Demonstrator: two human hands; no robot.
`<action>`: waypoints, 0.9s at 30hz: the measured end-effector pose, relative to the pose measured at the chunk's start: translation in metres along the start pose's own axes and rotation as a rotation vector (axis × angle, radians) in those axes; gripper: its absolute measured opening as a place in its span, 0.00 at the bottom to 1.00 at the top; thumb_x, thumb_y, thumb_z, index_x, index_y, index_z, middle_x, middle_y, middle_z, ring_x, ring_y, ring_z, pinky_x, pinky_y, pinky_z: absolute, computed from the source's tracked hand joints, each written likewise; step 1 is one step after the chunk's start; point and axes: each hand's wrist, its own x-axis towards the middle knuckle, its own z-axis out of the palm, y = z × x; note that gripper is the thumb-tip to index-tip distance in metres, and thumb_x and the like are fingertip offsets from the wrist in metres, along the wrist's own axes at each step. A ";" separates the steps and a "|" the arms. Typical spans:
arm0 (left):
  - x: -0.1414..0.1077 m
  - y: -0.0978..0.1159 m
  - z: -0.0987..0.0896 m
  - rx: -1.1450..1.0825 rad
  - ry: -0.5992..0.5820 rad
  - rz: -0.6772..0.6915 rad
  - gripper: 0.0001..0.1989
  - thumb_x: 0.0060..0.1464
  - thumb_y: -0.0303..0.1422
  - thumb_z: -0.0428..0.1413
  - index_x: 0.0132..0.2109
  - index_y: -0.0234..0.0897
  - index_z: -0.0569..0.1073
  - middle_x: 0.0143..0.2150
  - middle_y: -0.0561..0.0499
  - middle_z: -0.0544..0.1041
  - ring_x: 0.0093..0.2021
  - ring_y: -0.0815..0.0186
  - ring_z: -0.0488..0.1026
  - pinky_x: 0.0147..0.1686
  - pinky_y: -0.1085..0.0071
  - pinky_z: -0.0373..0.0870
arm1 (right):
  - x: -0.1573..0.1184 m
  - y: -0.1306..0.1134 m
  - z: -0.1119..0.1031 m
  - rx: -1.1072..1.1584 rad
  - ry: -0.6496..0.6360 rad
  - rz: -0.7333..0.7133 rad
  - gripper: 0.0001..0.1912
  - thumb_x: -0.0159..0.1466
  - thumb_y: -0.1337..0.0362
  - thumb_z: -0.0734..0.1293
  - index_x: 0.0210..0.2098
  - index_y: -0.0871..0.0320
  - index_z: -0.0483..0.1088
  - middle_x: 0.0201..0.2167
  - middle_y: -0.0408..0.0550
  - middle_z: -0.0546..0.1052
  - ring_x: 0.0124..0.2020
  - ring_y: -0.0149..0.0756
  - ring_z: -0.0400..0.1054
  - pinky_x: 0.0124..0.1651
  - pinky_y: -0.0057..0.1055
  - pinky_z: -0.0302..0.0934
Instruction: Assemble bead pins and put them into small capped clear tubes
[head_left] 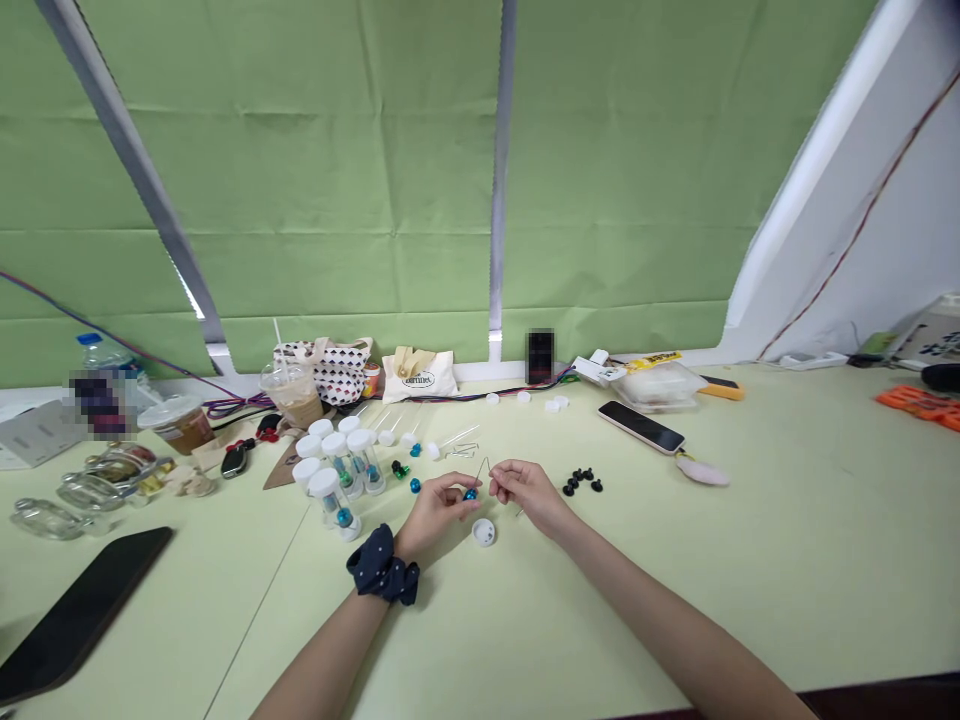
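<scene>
The left hand (444, 502) pinches a shiny blue round bead (470, 494) between thumb and fingers. The right hand (517, 482) pinches a thin, bent silver metal wire (484, 464). One end of the wire points down at the bead; I cannot tell if they touch.

One small round white plastic cap (484, 532) lies just below the hands, near both. On the left, seven clear tubes with white lids (325, 483) stand close together, beside the left arm. Between them and the left hand are two loose blue pieces (415, 485) and some little green pieces (401, 469), too small to count. More bent wires (463, 451) lie behind the hands. To the right is a bunch of small black knobs (577, 477), about six or seven.

Four small white caps (523, 397) lie at the back. Farther left are two clear plastic drink cups (292, 395), one with a straw. A black-screened phone (641, 427) lies on the right.
</scene>
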 end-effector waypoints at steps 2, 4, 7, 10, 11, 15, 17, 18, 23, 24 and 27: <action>-0.001 0.003 0.001 -0.021 -0.034 -0.001 0.19 0.43 0.39 0.62 0.42 0.32 0.74 0.41 0.43 0.74 0.25 0.72 0.67 0.26 0.73 0.66 | 0.000 0.001 0.000 -0.051 0.023 -0.029 0.16 0.53 0.52 0.69 0.29 0.60 0.71 0.23 0.45 0.74 0.21 0.26 0.61 0.27 0.26 0.54; -0.001 0.007 0.001 -0.037 -0.056 -0.014 0.18 0.46 0.41 0.59 0.41 0.32 0.75 0.39 0.43 0.75 0.24 0.72 0.67 0.26 0.73 0.66 | 0.001 0.001 -0.001 -0.070 0.024 -0.042 0.16 0.53 0.52 0.69 0.30 0.60 0.71 0.23 0.45 0.74 0.21 0.26 0.60 0.26 0.26 0.54; -0.001 0.011 0.002 -0.044 -0.057 -0.039 0.17 0.49 0.42 0.57 0.39 0.31 0.75 0.31 0.46 0.75 0.23 0.71 0.68 0.26 0.73 0.65 | 0.004 0.000 -0.004 -0.095 0.009 -0.038 0.17 0.54 0.52 0.68 0.35 0.60 0.72 0.23 0.44 0.73 0.20 0.26 0.59 0.26 0.26 0.54; 0.000 0.014 0.001 -0.067 -0.020 -0.041 0.16 0.48 0.42 0.57 0.37 0.31 0.75 0.30 0.47 0.74 0.23 0.70 0.69 0.25 0.72 0.65 | 0.007 -0.003 -0.013 -0.214 0.068 -0.063 0.20 0.57 0.52 0.64 0.43 0.59 0.70 0.23 0.43 0.72 0.19 0.26 0.58 0.25 0.27 0.54; 0.000 0.015 0.000 -0.077 -0.004 -0.043 0.16 0.48 0.42 0.57 0.37 0.31 0.75 0.31 0.47 0.75 0.23 0.70 0.69 0.25 0.72 0.65 | 0.008 -0.004 -0.018 -0.296 0.099 -0.080 0.19 0.58 0.53 0.63 0.43 0.59 0.69 0.23 0.43 0.72 0.19 0.27 0.59 0.25 0.27 0.54; 0.003 0.014 -0.003 -0.102 0.063 -0.036 0.16 0.48 0.41 0.58 0.38 0.32 0.74 0.33 0.47 0.75 0.24 0.70 0.71 0.26 0.72 0.66 | 0.010 -0.010 -0.043 -0.813 0.116 -0.114 0.07 0.57 0.63 0.63 0.32 0.58 0.72 0.26 0.45 0.73 0.23 0.29 0.61 0.29 0.28 0.56; 0.003 0.013 -0.004 -0.106 0.087 -0.031 0.16 0.47 0.41 0.58 0.39 0.32 0.74 0.34 0.47 0.74 0.25 0.69 0.72 0.27 0.72 0.67 | 0.010 -0.013 -0.051 -1.036 0.070 -0.108 0.06 0.55 0.69 0.63 0.28 0.57 0.72 0.28 0.45 0.73 0.26 0.30 0.63 0.32 0.28 0.56; 0.004 0.013 -0.004 -0.106 0.096 -0.032 0.16 0.47 0.41 0.59 0.39 0.32 0.74 0.34 0.47 0.74 0.25 0.69 0.72 0.28 0.71 0.68 | 0.009 -0.014 -0.053 -1.111 0.058 -0.103 0.07 0.54 0.71 0.62 0.27 0.57 0.72 0.30 0.46 0.73 0.28 0.31 0.64 0.34 0.28 0.55; 0.003 0.013 -0.003 -0.103 0.116 -0.040 0.17 0.45 0.40 0.60 0.39 0.32 0.74 0.35 0.47 0.75 0.26 0.68 0.73 0.29 0.70 0.69 | 0.010 -0.011 -0.048 -1.266 0.131 -0.091 0.09 0.58 0.71 0.60 0.30 0.57 0.72 0.33 0.48 0.71 0.33 0.33 0.64 0.37 0.28 0.54; 0.003 0.013 -0.003 -0.103 0.118 -0.041 0.17 0.45 0.40 0.60 0.40 0.32 0.74 0.35 0.47 0.76 0.27 0.67 0.73 0.30 0.70 0.69 | 0.011 -0.009 -0.046 -1.274 0.123 -0.090 0.09 0.59 0.71 0.60 0.31 0.57 0.72 0.34 0.48 0.70 0.34 0.33 0.64 0.37 0.28 0.54; 0.003 0.014 -0.003 -0.102 0.112 -0.044 0.17 0.45 0.41 0.60 0.40 0.33 0.74 0.34 0.47 0.76 0.27 0.67 0.74 0.31 0.70 0.69 | 0.016 -0.002 -0.042 -1.274 0.067 -0.084 0.09 0.59 0.71 0.61 0.33 0.57 0.72 0.34 0.48 0.70 0.37 0.34 0.64 0.38 0.27 0.54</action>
